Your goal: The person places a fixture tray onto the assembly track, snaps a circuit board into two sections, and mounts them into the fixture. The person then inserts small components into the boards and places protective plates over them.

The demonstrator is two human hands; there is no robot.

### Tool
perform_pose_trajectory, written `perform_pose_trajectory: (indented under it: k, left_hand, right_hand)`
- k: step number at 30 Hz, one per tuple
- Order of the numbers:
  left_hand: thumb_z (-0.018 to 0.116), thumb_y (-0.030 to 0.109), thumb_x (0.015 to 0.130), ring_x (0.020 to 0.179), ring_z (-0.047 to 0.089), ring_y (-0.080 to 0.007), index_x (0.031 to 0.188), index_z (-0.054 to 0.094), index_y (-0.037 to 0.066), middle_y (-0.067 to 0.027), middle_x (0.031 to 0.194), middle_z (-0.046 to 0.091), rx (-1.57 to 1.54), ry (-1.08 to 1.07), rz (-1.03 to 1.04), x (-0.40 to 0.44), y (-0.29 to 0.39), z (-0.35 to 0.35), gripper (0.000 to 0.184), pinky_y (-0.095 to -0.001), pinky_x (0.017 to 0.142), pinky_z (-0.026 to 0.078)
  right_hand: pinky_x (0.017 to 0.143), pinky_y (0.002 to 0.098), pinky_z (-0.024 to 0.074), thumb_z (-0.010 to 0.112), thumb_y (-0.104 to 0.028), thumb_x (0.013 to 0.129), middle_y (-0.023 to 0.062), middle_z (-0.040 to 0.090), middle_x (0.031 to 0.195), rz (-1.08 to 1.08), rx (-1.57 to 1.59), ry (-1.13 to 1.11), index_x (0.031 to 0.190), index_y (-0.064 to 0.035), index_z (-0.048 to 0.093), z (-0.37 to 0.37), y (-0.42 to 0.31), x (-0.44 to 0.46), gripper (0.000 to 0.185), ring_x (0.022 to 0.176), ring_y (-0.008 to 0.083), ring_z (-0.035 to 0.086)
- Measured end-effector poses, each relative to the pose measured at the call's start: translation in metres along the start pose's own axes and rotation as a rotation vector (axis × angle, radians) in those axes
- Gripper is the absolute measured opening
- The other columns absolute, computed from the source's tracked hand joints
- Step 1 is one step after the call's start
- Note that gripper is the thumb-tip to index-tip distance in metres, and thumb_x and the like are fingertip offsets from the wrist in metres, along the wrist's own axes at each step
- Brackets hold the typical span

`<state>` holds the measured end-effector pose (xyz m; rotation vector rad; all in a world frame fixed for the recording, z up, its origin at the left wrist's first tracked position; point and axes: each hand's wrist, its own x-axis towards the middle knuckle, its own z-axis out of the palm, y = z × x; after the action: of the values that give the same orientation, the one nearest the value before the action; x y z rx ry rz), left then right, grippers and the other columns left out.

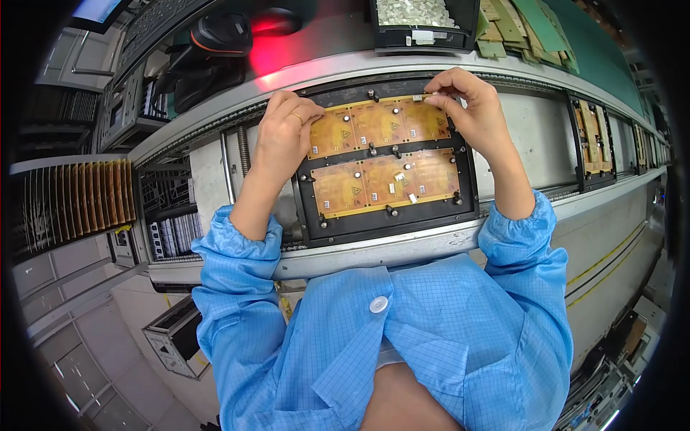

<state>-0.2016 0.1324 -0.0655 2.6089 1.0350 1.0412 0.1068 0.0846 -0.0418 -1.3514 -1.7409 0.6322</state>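
A black carrier frame (468,194) holds two amber circuit board panels, an upper panel (375,129) and a lower panel (345,192). At the upper panel's top left corner is my left hand (286,131), its fingertips pressed together; what is between them is hidden. My right hand (471,108) is at the top right corner, thumb and forefinger drawn together at the board edge, and anything between them is too small to name. A small white connector (417,98) sits on that edge beside the right fingertips. Loose white pieces (400,177) lie on the lower panel.
Behind the conveyor rail (323,66) stands a black bin (424,37) of small white parts. Green and tan board strips (528,32) are piled to its right. A barcode scanner (219,32) casts red light. Another carrier (594,136) sits farther right; racked boards (72,201) stand left.
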Motion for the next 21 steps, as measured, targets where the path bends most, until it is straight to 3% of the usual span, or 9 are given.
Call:
perform_pose_trajectory:
  k: [21]
  left_hand:
    - [0.07, -0.01, 0.072, 0.09, 0.062, -0.0275, 0.086, 0.073, 0.001, -0.0079, 0.088, 0.07, -0.065, 0.028, -0.021, -0.0015, -0.0048, 0.0065, 0.018, -0.0362, 0.079, 0.053]
  right_hand:
    - [0.077, 0.0265, 0.0514, 0.071, 0.006, 0.083, 0.0047, 0.068, 0.094, -0.034, -0.031, 0.03, 0.093, 0.0015, 0.068, -0.0004, -0.0035, 0.0026, 0.012, 0.085, 0.0124, 0.062]
